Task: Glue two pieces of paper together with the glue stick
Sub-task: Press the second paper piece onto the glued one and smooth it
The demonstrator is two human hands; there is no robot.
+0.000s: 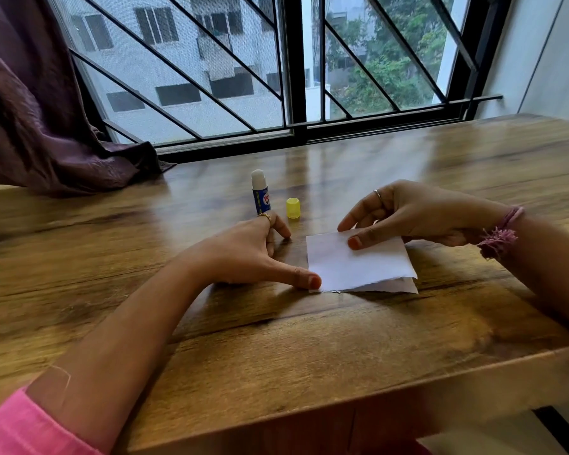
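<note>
Purple curtain [46,126] hangs far to the left, well beyond the left hand [253,254], draping onto the wooden table [276,356]. That left hand lies low on the wood, fingers loosely spread, gripping nothing; its thumb tip sits right at the near-left corner of the papers. Just beyond its ringed finger stands the glue stick [259,192], upright and uncapped, white glue showing on top. Beside it, a little to the right, the yellow cap [293,208] stands on the table, apart from the stick. Between the two hands lie the two white paper pieces, the top sheet [355,261] stacked over the lower sheet [395,286], whose torn edge peeks out nearest us. Over to the right hand [404,215]: it pinches the top sheet's far edge, thumb on top.
</note>
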